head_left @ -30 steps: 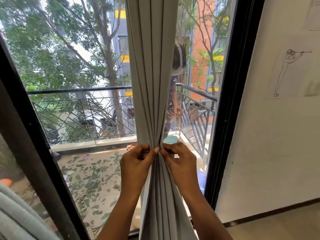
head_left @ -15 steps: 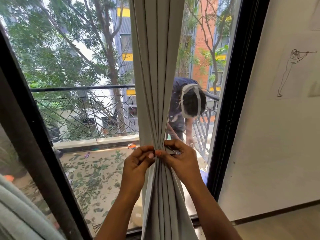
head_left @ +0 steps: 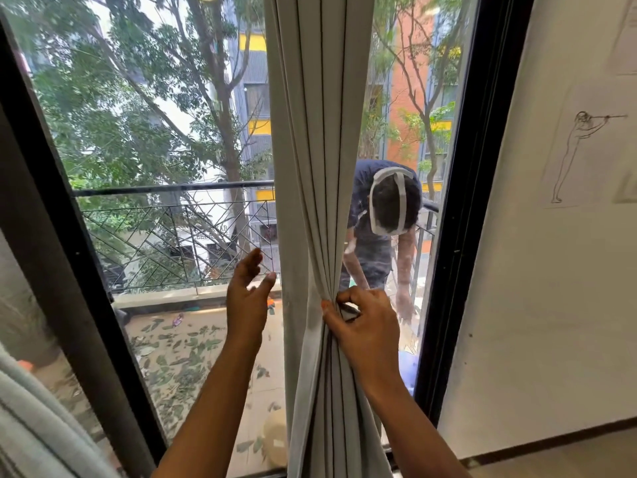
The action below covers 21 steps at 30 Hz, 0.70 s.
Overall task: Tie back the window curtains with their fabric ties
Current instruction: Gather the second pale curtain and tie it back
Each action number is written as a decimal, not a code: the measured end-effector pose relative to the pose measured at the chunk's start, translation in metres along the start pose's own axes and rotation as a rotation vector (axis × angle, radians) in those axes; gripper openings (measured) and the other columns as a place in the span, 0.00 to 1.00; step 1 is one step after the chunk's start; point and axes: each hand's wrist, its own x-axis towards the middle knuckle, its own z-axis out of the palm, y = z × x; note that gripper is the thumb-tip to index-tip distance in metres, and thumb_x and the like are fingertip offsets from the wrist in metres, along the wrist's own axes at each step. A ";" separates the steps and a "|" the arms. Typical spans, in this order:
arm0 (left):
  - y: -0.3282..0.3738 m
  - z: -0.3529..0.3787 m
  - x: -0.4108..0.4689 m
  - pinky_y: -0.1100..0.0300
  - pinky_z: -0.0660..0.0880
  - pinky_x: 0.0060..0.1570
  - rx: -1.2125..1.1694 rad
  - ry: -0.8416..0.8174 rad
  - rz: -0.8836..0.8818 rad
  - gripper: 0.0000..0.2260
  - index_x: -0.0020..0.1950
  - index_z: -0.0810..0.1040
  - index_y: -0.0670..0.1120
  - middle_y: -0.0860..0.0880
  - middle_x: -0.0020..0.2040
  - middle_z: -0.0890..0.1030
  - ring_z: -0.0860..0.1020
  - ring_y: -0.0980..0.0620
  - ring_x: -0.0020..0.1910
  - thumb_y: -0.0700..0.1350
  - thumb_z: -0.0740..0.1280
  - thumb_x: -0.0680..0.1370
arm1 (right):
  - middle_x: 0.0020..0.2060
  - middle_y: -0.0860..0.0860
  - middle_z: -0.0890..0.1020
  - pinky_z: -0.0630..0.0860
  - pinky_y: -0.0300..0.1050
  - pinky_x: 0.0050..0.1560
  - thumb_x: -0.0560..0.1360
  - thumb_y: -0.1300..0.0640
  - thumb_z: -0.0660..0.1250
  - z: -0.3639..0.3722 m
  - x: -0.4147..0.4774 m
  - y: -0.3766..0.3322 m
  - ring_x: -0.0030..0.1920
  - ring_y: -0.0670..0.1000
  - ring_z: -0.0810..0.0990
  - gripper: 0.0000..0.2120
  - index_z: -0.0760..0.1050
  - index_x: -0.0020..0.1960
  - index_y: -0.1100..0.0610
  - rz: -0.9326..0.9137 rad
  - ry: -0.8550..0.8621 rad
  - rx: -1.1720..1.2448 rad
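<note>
A pale grey pleated curtain hangs gathered in front of the window, pinched into a narrow waist at mid height. My right hand grips the bunched folds at that waist, fingers curled round the fabric from the right. My left hand hovers to the left of the curtain, off the fabric, fingers straight and spread with the thumb near the curtain's edge. I cannot make out a separate fabric tie; the back of the gather is hidden.
The black window frame stands just right of the curtain, then a white wall with a line drawing. Behind the glass a person bends over on a leaf-strewn balcony with a metal railing. Grey fabric lies at lower left.
My left hand has let go of the gathered curtain and moved up and to the left, opening its fingers. My right hand keeps hold of the folds.
</note>
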 end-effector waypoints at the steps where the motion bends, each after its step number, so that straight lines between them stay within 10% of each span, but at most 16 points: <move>1: -0.008 0.002 0.008 0.56 0.67 0.61 0.021 -0.046 -0.059 0.21 0.68 0.71 0.54 0.52 0.67 0.73 0.71 0.54 0.65 0.38 0.67 0.77 | 0.32 0.37 0.70 0.79 0.49 0.40 0.66 0.54 0.76 -0.002 0.001 -0.001 0.41 0.51 0.79 0.07 0.79 0.38 0.53 -0.026 0.015 -0.011; 4: -0.031 0.007 0.015 0.56 0.71 0.58 -0.006 -0.142 -0.199 0.21 0.69 0.71 0.47 0.44 0.61 0.77 0.75 0.49 0.61 0.40 0.68 0.77 | 0.31 0.35 0.67 0.78 0.47 0.38 0.65 0.54 0.77 -0.006 0.004 0.000 0.38 0.50 0.79 0.07 0.79 0.37 0.54 -0.073 0.028 -0.039; 9: -0.033 0.002 -0.008 0.56 0.77 0.42 0.200 0.178 0.029 0.05 0.45 0.80 0.48 0.50 0.40 0.82 0.80 0.51 0.41 0.41 0.74 0.72 | 0.30 0.41 0.72 0.76 0.50 0.34 0.67 0.51 0.74 -0.007 0.007 0.006 0.34 0.50 0.77 0.09 0.77 0.36 0.55 -0.104 0.052 -0.135; 21: 0.017 0.005 -0.108 0.65 0.77 0.41 0.081 0.140 0.159 0.07 0.42 0.82 0.50 0.54 0.38 0.84 0.83 0.56 0.38 0.39 0.74 0.71 | 0.31 0.46 0.77 0.71 0.44 0.35 0.67 0.49 0.71 -0.007 -0.015 -0.009 0.34 0.47 0.73 0.09 0.75 0.36 0.52 -0.119 0.151 -0.167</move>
